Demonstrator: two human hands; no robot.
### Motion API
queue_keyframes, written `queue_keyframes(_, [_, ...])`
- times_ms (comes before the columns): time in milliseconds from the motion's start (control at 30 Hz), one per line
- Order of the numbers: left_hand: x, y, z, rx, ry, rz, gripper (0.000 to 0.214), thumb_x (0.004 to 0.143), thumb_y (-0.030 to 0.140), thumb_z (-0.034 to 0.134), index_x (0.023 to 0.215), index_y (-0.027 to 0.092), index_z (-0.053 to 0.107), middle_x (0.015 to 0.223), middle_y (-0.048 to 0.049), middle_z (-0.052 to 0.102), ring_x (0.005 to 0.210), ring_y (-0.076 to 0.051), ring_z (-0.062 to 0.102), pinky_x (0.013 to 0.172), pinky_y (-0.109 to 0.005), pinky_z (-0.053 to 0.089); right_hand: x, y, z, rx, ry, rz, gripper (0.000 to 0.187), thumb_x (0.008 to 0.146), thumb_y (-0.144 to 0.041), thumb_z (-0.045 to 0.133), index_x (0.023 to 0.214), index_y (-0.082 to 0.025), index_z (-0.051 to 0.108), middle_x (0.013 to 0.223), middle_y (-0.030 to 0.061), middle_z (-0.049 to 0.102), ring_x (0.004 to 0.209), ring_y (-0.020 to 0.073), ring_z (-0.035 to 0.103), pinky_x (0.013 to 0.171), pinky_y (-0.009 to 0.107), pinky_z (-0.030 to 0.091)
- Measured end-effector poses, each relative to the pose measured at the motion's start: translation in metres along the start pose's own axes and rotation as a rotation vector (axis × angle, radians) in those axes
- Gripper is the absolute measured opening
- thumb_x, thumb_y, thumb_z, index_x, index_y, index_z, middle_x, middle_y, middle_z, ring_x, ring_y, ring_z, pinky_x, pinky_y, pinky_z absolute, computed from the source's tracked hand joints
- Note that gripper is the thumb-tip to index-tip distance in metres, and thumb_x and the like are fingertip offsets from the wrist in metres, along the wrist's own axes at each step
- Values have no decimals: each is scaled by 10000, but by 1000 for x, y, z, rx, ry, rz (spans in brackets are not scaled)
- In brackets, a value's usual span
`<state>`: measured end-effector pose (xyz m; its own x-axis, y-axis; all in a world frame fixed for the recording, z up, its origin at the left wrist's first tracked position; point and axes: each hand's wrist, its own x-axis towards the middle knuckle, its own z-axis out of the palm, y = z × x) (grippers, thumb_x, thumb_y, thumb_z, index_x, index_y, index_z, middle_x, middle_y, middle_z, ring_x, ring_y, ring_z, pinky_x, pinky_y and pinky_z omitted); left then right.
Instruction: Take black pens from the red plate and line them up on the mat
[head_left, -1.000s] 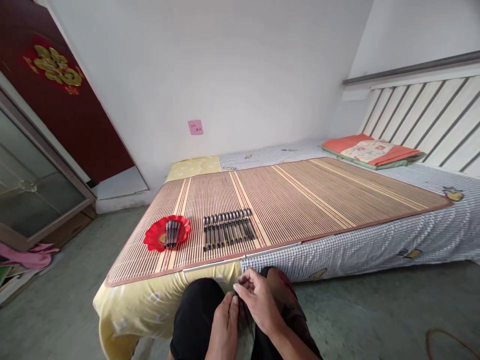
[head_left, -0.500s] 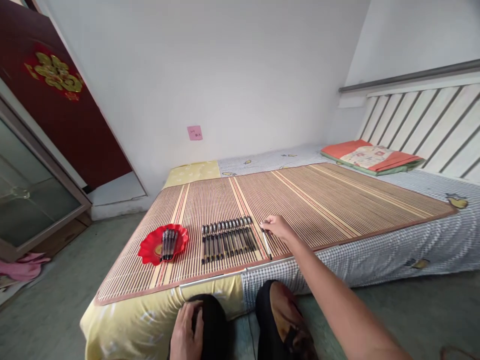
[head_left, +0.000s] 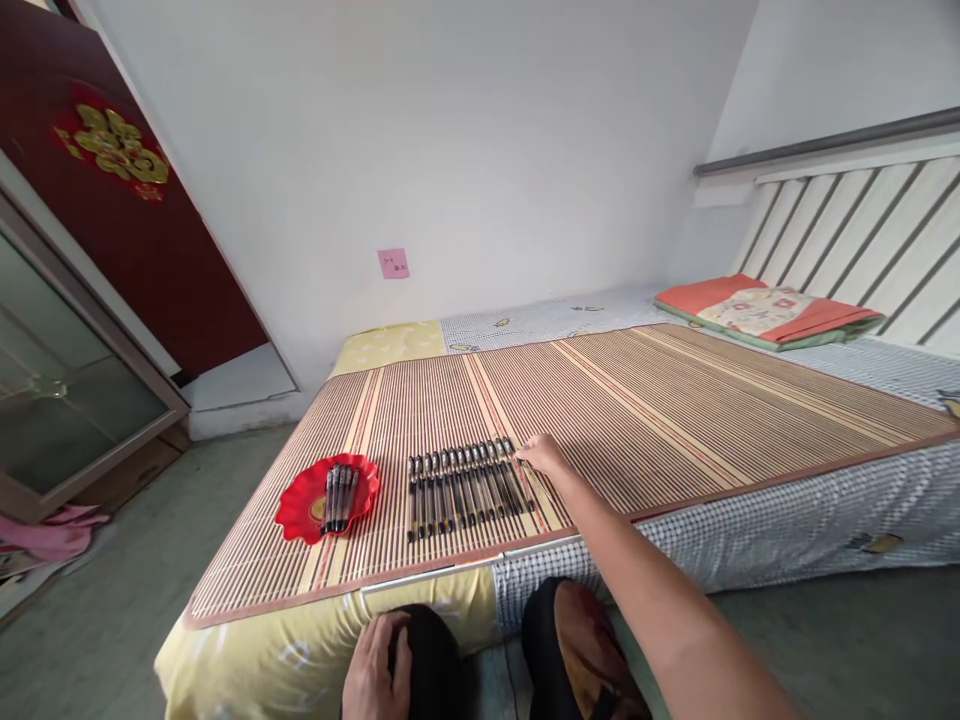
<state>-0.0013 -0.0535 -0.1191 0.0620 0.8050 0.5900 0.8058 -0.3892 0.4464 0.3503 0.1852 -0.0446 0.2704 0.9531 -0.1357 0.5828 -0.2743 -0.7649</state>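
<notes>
My right hand (head_left: 541,454) pinches the upper end of a pen (head_left: 526,487) at the right end of a row of pens (head_left: 461,492). The row holds several dark-capped, clear-barrelled pens lying side by side, caps pointing away from me. The held pen lies close along the row's last one; my fingers cover its top. Left of the row, a red scalloped plate (head_left: 295,510) carries several more such pens (head_left: 341,497), bunched together. My left hand (head_left: 379,665) rests on my dark-clothed knee, fingers loosely laid out, with nothing in it.
Under the pens a striped bamboo mat (head_left: 600,420) covers the bed. A folded orange and green cloth (head_left: 772,310) lies at the far right, by a white slatted headboard (head_left: 862,240). A pink note (head_left: 394,264) is on the wall. A glass-fronted door (head_left: 67,370) stands left.
My right hand has brought the pen leftward, from a gap beside the row to close against its right end. My left hand stays on the knee. The view has shifted slightly.
</notes>
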Motion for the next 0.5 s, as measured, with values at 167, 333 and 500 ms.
queue_keyframes(167, [-1,0,0,7,-24,-22,165,981,299,497,995,258,657,913,-33,730,867,-228,730,795,-338,608,-3,5,5,-129,43,-40,74,795,-187,725,775,-116,732,754,75,748,693,152,686,542,196,392])
queue_keyframes(333, [-2,-1,1,6,-24,-45,178,982,322,495,989,252,659,912,-42,729,868,-237,728,789,-347,606,-10,6,2,-254,45,-103,97,783,-135,722,868,-113,763,900,111,773,825,172,703,602,203,390])
queue_keyframes(500, [-2,0,1,1,-18,-56,183,979,333,497,988,255,663,916,-37,733,875,-240,729,792,-355,607,-23,9,-1,-364,0,-149,136,760,-111,736,890,-127,775,955,122,774,862,182,700,635,220,380])
